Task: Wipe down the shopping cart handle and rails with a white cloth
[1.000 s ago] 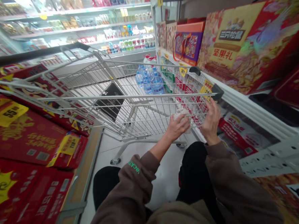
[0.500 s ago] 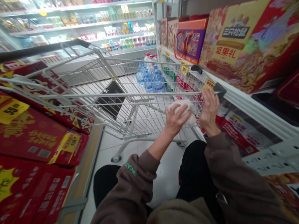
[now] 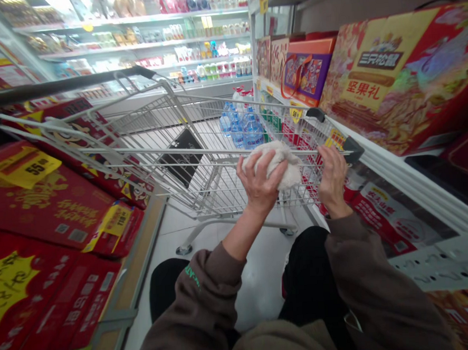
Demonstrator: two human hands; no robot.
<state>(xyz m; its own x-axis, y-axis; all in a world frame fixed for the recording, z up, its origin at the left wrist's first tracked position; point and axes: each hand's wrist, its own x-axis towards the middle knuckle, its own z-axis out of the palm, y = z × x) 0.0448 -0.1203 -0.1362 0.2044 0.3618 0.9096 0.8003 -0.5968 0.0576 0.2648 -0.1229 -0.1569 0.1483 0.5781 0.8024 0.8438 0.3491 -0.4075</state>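
Left hand (image 3: 260, 184) reaching forward at 12 o'clock, clasping a crumpled white bundle (image 3: 283, 164) at the shopping cart rail (image 3: 217, 154), right hand (image 3: 332, 179) at 1 o'clock, curled around that rail

My left hand (image 3: 259, 183) clutches a crumpled white bundle (image 3: 281, 164) just above the rail of the shopping cart (image 3: 169, 153), while my right hand (image 3: 332, 178) curls over that rail, between shelves of red gift boxes (image 3: 49, 207).
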